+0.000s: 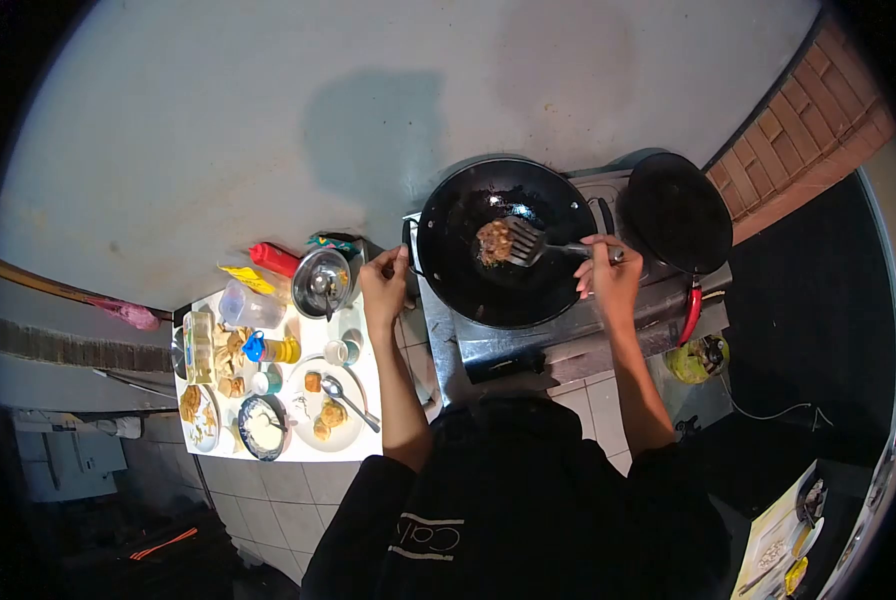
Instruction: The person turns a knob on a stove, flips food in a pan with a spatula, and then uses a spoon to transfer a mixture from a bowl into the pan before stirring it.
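A black wok (468, 285) sits on the metal stove (448, 325). My left hand (384, 285) is closed, thumb and fingers pinching the wok's loop handle on the left side. In my right hand (611, 275) is the handle of a slotted turner (528, 243), held over the right rim. The turner's head lies inside the wok, its slotted end against a browned clump of food (493, 243). Dark, oily residue shows on the wok's inner wall around the clump.
A black frying pan (676, 212) with a red handle rests right of the wok. On the left, a white table (308, 455) bears a steel bowl (320, 262), a red bottle (274, 259), a plate (351, 432) with food and a spoon, and a bowl of white batter-like food (264, 425).
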The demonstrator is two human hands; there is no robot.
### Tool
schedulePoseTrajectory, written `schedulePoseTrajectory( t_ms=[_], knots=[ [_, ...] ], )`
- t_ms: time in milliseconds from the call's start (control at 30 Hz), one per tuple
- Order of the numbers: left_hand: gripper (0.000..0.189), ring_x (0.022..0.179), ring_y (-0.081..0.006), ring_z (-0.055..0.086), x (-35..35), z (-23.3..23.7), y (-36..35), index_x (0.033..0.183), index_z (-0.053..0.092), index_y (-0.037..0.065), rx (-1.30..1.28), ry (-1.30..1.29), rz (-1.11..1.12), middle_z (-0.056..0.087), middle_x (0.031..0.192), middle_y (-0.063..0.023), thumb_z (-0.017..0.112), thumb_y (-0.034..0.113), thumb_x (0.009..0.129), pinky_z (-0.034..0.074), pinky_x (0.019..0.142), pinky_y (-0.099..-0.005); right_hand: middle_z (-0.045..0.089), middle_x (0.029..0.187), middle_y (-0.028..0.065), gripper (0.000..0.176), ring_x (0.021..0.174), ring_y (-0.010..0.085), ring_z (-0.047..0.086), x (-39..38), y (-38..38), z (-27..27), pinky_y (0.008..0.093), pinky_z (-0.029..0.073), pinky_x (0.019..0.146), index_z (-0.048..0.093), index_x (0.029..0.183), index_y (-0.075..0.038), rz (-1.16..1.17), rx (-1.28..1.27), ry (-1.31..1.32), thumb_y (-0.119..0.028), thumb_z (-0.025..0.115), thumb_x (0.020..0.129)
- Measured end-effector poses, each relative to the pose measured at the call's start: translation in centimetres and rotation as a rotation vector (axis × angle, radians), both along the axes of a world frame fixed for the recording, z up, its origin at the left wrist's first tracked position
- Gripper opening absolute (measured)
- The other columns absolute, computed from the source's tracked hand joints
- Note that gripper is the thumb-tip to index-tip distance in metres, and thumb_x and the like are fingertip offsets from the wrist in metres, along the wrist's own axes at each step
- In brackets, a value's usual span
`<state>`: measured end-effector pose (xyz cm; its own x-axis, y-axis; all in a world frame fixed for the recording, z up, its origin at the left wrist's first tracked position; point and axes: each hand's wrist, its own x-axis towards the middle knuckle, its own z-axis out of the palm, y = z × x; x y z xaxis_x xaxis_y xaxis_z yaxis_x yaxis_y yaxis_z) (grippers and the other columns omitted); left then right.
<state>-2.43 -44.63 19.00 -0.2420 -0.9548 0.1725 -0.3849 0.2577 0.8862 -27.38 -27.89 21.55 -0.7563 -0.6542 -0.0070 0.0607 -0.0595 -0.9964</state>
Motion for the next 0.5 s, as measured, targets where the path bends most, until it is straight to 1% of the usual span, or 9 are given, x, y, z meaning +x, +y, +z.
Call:
schedulePoseTrajectory(
  t_ms=[100, 167, 200, 267, 400, 467, 500],
  knots=[
    [0.032, 0.068, -0.0107, 0.059, 0.1, -0.3, -0.1, 0.097, 0.065, -0.009, -0.003, 0.003, -0.002, 0.067, 0.076, -0.0124, 0.062, 0.022, 0.088, 0.047, 0.064, -0.0252, 0.056, 0.051, 0.0100, 0.018, 0.037, 0.0112, 0.052, -1.0, 0.6, -0.1, 0.0230, 0.037, 0.031, 0.061, 0.086, 0.003, -0.033, -0.005, 0.036, -0.011, 0.051, 0.091],
    [0.032, 0.069, -0.0109, 0.059, 0.1, -0.3, -0.1, 0.097, 0.065, -0.009, -0.002, -0.009, -0.002, 0.067, 0.077, -0.0130, 0.062, 0.022, 0.088, 0.047, 0.065, -0.0254, 0.056, 0.051, 0.0086, 0.018, 0.037, 0.0106, 0.052, -1.3, 0.8, 0.3, 0.0229, 0.038, 0.032, 0.062, 0.084, 0.003, -0.055, 0.042, 0.147, -0.010, 0.051, 0.090],
    [0.032, 0.069, -0.0111, 0.059, 0.1, -0.2, -0.1, 0.097, 0.065, -0.009, -0.007, -0.023, -0.002, 0.067, 0.077, -0.0131, 0.062, 0.022, 0.088, 0.047, 0.065, -0.0255, 0.056, 0.051, 0.0086, 0.018, 0.037, 0.0106, 0.052, -1.3, 0.9, 0.5, 0.0229, 0.038, 0.032, 0.062, 0.084, 0.003, -0.055, 0.044, 0.147, -0.010, 0.051, 0.090],
    [0.032, 0.069, -0.0114, 0.059, 0.1, 0.0, 0.0, 0.097, 0.065, -0.009, -0.013, -0.039, -0.001, 0.067, 0.077, -0.0133, 0.062, 0.022, 0.088, 0.047, 0.065, -0.0257, 0.057, 0.051, 0.0075, 0.018, 0.037, 0.0105, 0.053, -1.2, 0.9, 0.8, 0.0230, 0.039, 0.032, 0.063, 0.083, 0.004, -0.058, 0.077, 0.234, -0.010, 0.052, 0.088],
    [0.032, 0.068, -0.0114, 0.059, -0.1, 0.2, 0.1, 0.097, 0.065, -0.009, 0.000, -0.015, 0.018, 0.067, 0.076, -0.0128, 0.062, 0.021, 0.087, 0.047, 0.065, -0.0256, 0.058, 0.051, 0.0077, 0.017, 0.037, 0.0114, 0.054, -0.4, 0.5, 1.3, 0.0237, 0.040, 0.033, 0.063, 0.081, 0.004, -0.060, 0.122, 0.306, -0.010, 0.054, 0.086],
    [0.032, 0.068, -0.0112, 0.059, -0.1, 0.1, 0.1, 0.097, 0.065, -0.009, -0.005, -0.004, 0.018, 0.067, 0.075, -0.0124, 0.062, 0.022, 0.087, 0.047, 0.064, -0.0254, 0.058, 0.051, 0.0101, 0.016, 0.038, 0.0141, 0.055, 0.0, 0.2, 1.5, 0.0272, 0.041, 0.034, 0.063, 0.079, 0.004, -0.073, 0.212, 0.371, -0.010, 0.056, 0.084],
    [0.032, 0.068, -0.0109, 0.059, -0.1, 0.2, 0.1, 0.097, 0.065, -0.009, 0.008, -0.002, 0.017, 0.067, 0.075, -0.0121, 0.062, 0.022, 0.087, 0.047, 0.064, -0.0251, 0.058, 0.051, 0.0101, 0.016, 0.038, 0.0141, 0.055, 0.2, 0.0, 1.2, 0.0272, 0.041, 0.034, 0.063, 0.079, 0.004, -0.073, 0.212, 0.372, -0.010, 0.056, 0.084]
  ],
)
